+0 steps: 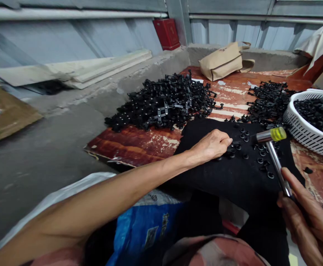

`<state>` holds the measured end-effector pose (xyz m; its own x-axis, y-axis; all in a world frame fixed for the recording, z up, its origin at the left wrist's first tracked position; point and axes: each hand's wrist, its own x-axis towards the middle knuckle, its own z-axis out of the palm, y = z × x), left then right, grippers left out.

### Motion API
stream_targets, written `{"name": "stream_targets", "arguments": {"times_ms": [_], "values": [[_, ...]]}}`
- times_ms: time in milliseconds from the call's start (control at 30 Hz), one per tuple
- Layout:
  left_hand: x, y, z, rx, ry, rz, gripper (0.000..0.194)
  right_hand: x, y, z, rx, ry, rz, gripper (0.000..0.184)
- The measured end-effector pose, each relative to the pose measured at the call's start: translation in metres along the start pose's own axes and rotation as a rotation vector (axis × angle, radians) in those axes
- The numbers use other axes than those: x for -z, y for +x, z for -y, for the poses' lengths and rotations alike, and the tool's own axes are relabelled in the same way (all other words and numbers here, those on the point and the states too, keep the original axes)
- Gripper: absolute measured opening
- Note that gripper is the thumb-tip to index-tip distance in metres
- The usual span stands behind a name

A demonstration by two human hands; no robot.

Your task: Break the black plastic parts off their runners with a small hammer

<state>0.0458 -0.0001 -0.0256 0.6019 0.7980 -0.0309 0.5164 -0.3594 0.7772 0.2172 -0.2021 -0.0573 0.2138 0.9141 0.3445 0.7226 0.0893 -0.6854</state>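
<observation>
My right hand (305,218) grips a hammer (274,159) by its handle. The hammer has a metal head with a yellow face on one end, and it is held above the black cloth (206,177). My left hand (215,143) is closed, fingers pinched on a small black part (235,143) at the cloth's surface; most of that part is hidden by the fingers. Several loose round black pieces (260,160) lie on the cloth between my two hands.
A large heap of black jointed parts (161,101) lies behind my left hand, and a smaller pile (271,98) sits at the back right. Beside it stands a white slotted basket (302,129) of black pieces. A beige bag (222,62) rests on the worn red board (133,144).
</observation>
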Motion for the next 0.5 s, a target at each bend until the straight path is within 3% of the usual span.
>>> {"name": "stream_targets", "arguments": {"times_ms": [133,233,400,500], "values": [[0.002,-0.002,-0.003,0.012,0.068,0.004,0.032,0.005,0.017,-0.004,0.222,-0.177,0.046,0.06],[0.002,-0.003,-0.003,0.018,0.065,0.007,0.032,0.006,0.024,-0.005,0.238,-0.297,0.15,0.059],[0.0,-0.003,-0.003,0.011,0.044,0.031,0.032,0.007,0.025,0.0,0.313,-0.296,0.05,0.058],[-0.001,-0.003,-0.005,0.012,0.072,0.022,0.032,0.008,0.026,0.007,0.331,-0.342,0.139,0.058]]}}
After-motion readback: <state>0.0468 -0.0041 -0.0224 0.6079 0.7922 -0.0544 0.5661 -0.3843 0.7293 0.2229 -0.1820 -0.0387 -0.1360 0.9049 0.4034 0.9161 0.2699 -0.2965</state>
